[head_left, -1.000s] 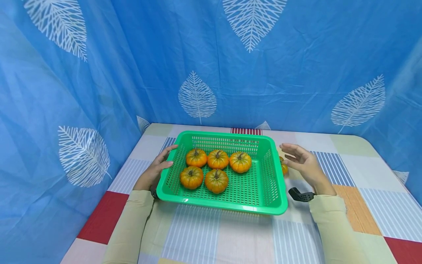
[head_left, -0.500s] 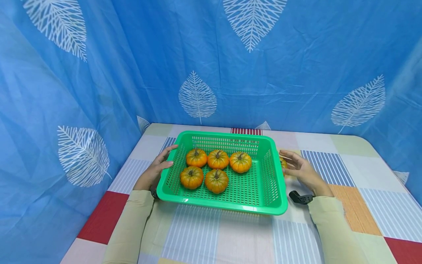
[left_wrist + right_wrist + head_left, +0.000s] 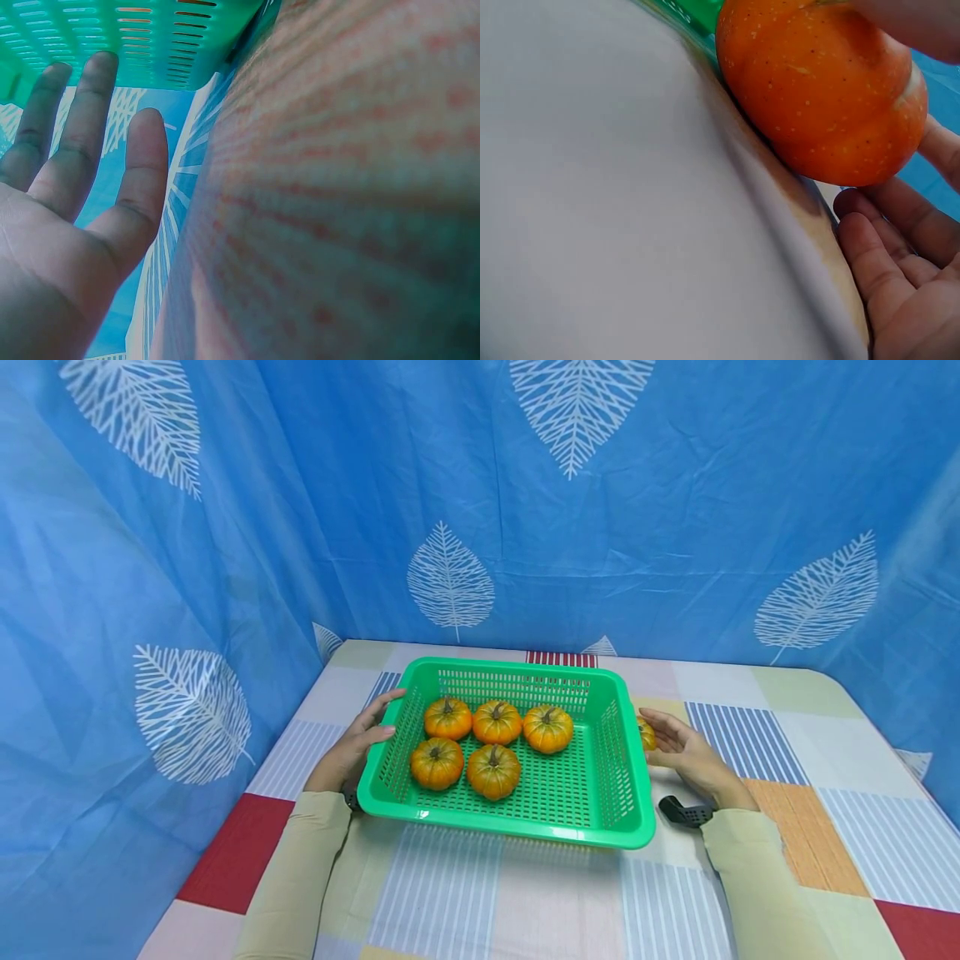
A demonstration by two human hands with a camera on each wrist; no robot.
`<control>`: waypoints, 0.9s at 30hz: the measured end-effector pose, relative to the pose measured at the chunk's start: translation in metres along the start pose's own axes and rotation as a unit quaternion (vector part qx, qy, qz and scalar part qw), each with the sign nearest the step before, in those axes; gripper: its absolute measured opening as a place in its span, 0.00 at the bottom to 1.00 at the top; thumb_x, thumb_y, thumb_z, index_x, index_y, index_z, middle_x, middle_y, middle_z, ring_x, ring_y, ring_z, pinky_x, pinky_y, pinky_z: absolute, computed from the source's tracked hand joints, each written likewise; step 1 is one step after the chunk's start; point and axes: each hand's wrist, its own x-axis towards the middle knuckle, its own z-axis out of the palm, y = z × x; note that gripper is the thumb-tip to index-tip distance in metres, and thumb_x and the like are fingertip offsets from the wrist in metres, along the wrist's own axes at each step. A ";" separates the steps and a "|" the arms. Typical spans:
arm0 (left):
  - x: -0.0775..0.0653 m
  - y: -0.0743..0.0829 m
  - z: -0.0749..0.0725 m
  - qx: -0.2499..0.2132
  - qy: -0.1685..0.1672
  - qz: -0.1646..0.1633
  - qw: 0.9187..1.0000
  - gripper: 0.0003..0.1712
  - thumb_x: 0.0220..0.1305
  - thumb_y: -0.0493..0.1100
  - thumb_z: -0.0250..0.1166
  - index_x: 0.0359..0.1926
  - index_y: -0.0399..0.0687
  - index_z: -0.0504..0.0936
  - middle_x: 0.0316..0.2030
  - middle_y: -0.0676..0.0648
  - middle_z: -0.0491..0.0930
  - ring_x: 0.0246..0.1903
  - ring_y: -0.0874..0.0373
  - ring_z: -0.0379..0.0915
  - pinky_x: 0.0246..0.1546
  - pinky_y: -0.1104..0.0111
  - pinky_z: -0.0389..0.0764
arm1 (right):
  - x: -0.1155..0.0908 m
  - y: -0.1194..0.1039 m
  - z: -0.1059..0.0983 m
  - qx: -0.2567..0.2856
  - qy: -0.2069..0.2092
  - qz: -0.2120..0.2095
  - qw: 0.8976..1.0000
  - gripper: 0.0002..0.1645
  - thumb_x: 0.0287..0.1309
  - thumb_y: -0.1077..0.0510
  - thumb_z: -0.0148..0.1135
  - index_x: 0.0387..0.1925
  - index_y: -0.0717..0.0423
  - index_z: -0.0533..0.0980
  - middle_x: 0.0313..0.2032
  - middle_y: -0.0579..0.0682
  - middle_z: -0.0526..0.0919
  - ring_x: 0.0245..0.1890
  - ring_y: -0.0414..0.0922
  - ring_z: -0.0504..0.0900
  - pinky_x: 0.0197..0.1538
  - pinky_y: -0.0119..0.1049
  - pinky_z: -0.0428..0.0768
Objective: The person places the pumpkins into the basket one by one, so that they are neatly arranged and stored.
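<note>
A green plastic basket (image 3: 502,833) with slotted sides sits mid-table, holding several small orange pumpkins (image 3: 492,772) in its left and middle parts. My left hand (image 3: 352,747) rests at the basket's left side, fingertips against it; the left wrist view shows its fingers (image 3: 79,142) extended toward the slotted wall. Outside the right wall, my right hand (image 3: 688,756) grips another small pumpkin (image 3: 646,734), partly hidden by the basket rim. In the right wrist view, the thumb (image 3: 922,22) lies over that pumpkin (image 3: 817,90) and the fingers curl round its far side.
A patchwork-patterned cloth (image 3: 555,902) covers the table. Blue curtains (image 3: 675,485) with white leaf prints hang behind it and on the left. A black wrist device (image 3: 684,812) sits by the right sleeve.
My right hand has come down and closed around the pumpkin beside the basket. The left hand and the basket have stayed in place.
</note>
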 end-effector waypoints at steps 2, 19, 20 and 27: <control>0.000 0.000 0.000 -0.005 -0.001 0.000 1.000 0.45 0.78 0.51 0.59 0.86 0.44 0.51 0.85 0.31 0.42 0.75 0.36 0.55 0.65 0.61 0.79 | 0.000 0.000 0.000 0.002 -0.002 0.002 1.000 0.51 0.67 0.69 0.70 0.83 0.72 0.52 0.76 0.64 0.62 0.63 0.23 0.68 0.66 0.19 0.71; -0.001 -0.001 -0.001 -0.005 -0.009 0.017 1.000 0.44 0.79 0.50 0.58 0.86 0.42 0.51 0.84 0.28 0.44 0.65 0.60 0.68 0.62 0.65 0.81 | -0.001 0.004 0.001 0.001 0.013 -0.009 1.000 0.49 0.67 0.72 0.68 0.81 0.75 0.54 0.74 0.60 0.67 0.60 0.22 0.73 0.62 0.18 0.74; -0.001 -0.001 -0.001 -0.003 -0.010 0.018 1.000 0.45 0.79 0.50 0.59 0.86 0.42 0.50 0.84 0.28 0.44 0.65 0.61 0.68 0.62 0.65 0.80 | -0.001 0.004 0.001 0.003 0.016 -0.006 1.000 0.49 0.67 0.72 0.67 0.81 0.75 0.53 0.75 0.65 0.64 0.59 0.22 0.73 0.62 0.18 0.75; 0.000 -0.003 -0.002 -0.014 -0.015 0.015 1.000 0.43 0.79 0.50 0.58 0.86 0.46 0.52 0.84 0.28 0.44 0.64 0.62 0.70 0.61 0.65 0.81 | 0.002 0.003 0.002 0.002 0.042 0.017 0.999 0.49 0.70 0.68 0.68 0.83 0.72 0.52 0.78 0.74 0.56 0.56 0.23 0.73 0.58 0.18 0.76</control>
